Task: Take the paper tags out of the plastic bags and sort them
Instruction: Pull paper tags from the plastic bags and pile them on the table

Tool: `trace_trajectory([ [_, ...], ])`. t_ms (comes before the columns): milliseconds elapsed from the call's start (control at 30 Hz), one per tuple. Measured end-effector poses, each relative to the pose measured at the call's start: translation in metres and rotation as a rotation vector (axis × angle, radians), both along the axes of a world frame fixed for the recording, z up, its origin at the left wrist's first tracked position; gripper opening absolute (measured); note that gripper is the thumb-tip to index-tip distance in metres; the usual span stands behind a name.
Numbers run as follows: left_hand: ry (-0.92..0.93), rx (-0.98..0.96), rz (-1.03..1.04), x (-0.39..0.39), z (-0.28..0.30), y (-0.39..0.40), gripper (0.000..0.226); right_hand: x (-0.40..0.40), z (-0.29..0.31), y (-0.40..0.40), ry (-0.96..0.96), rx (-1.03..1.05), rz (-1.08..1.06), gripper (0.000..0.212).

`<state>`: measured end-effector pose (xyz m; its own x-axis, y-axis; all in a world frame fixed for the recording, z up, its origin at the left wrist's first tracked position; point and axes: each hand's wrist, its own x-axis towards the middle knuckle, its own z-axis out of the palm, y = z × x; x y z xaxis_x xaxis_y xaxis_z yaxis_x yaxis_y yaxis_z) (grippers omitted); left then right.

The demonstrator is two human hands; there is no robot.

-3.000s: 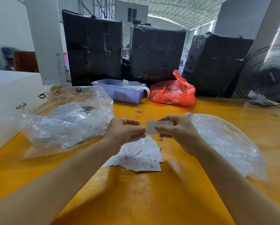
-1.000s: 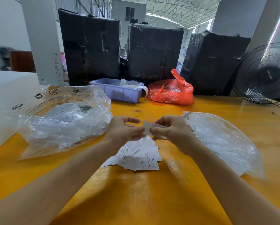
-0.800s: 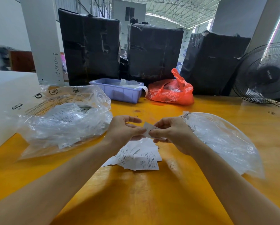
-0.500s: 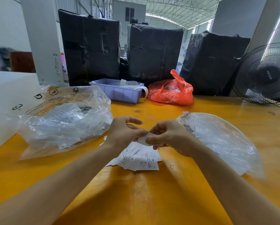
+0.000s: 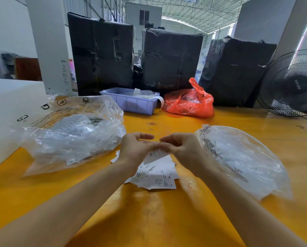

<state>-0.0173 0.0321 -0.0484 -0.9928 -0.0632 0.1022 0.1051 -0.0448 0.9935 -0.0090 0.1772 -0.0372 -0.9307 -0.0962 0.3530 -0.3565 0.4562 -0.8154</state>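
Note:
My left hand [image 5: 135, 150] and my right hand [image 5: 182, 148] meet above the middle of the yellow table [image 5: 149, 220]. Between their fingertips they pinch one white paper tag [image 5: 155, 155], tilted downward. Right below lies a loose pile of printed white tags [image 5: 158, 177]. A heap of clear plastic bags [image 5: 72, 136] holding more tags sits to the left. A single clear bag [image 5: 238, 157] lies flat on the right, beside my right wrist.
A lilac plastic bin [image 5: 131, 102] and an orange-red bag [image 5: 190, 102] stand at the table's back. Three black-wrapped bales [image 5: 170, 59] rise behind them. A black fan [image 5: 291, 84] is at the far right, a white box [image 5: 8, 111] at the left.
Both hands have come down from chest height toward the tag pile, and the tag they hold has tipped from flat and facing me to hanging downward.

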Motion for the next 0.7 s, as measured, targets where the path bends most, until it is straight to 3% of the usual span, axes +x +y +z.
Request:
trace_trajectory([
  [167, 0.034, 0.133, 0.112, -0.002, -0.003, 0.000, 0.028, 0.003, -0.002, -0.009, -0.184, -0.149, 0.097, 0.040],
  [333, 0.052, 0.222, 0.120, 0.000, -0.003, 0.004, 0.027, 0.006, -0.005, -0.015, -0.070, -0.100, 0.154, 0.042],
  [467, -0.039, 0.126, 0.043, -0.002, 0.003, 0.000, 0.015, 0.001, -0.002, -0.006, -0.014, -0.127, 0.010, 0.030],
  [567, -0.123, -0.002, -0.112, -0.002, 0.006, -0.005, 0.018, 0.000, 0.000, 0.000, -0.022, -0.195, -0.024, 0.027],
  [700, -0.122, -0.152, -0.199, -0.005, 0.006, -0.011, 0.009, -0.002, 0.002, 0.001, 0.020, -0.265, -0.055, 0.016],
])
